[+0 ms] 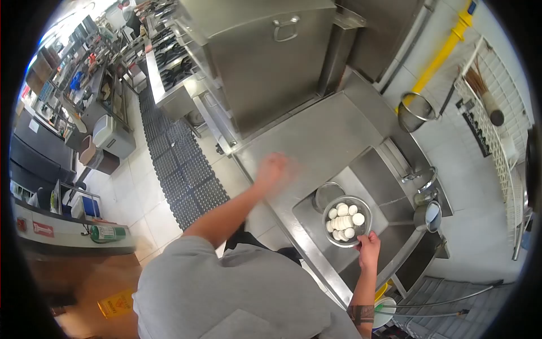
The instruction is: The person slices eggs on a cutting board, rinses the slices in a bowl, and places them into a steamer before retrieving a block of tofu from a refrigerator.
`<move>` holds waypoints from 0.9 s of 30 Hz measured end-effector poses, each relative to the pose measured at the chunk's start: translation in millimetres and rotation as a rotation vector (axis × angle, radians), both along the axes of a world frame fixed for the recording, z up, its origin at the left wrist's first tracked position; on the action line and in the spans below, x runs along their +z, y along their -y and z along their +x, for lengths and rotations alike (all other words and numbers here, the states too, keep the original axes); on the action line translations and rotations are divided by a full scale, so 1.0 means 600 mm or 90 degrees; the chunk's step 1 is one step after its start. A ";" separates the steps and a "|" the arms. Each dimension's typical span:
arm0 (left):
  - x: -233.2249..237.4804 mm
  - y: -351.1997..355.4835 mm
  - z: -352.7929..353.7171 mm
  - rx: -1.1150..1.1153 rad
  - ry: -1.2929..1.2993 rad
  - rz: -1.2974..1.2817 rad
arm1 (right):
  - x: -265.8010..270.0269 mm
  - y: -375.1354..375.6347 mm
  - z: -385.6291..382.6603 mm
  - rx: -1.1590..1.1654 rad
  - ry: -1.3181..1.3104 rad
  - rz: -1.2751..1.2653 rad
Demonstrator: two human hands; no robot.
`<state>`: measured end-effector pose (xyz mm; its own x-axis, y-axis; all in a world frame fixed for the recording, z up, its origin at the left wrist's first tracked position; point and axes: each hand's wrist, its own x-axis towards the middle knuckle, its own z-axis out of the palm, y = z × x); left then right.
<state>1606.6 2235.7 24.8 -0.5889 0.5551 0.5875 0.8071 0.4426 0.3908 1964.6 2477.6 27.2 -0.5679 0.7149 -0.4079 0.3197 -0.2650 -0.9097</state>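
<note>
My right hand (368,248) grips the near rim of a round metal bowl (367,216), its fingers closed on the edge. Inside the bowl lie several small, white, rounded pieces (342,221); what they are I cannot make out. The bowl is over the basin of a steel sink (349,178). Just behind it, another round metal container (328,195) is partly covered by the bowl. My left hand (276,172) is over the steel counter (322,135), smeared by motion, so its fingers cannot be read.
A faucet (419,175) and metal pots (427,216) are at the sink's right. A strainer (416,112) hangs by a white wire rack (497,107). Behind the counter stands a large steel cabinet (271,68). Black matting (178,152) covers the floor to the left.
</note>
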 end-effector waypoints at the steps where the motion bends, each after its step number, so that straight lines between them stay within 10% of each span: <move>1: -0.107 0.056 -0.087 0.138 0.203 0.088 | 0.005 0.027 -0.007 -0.002 0.012 0.006; 3: -0.062 0.163 -0.170 0.257 0.720 0.463 | 0.022 0.086 -0.032 -0.012 0.022 0.005; 13: 0.079 0.336 -0.558 -0.087 0.838 0.933 | 0.093 0.347 -0.244 -0.068 -0.086 -0.062; 16: 0.139 0.354 -0.610 -0.333 1.003 0.963 | 0.124 0.389 -0.316 -0.040 -0.090 -0.067; 27: 0.158 0.474 -0.597 -0.241 1.095 0.907 | 0.290 0.495 -0.553 0.080 -0.165 -0.014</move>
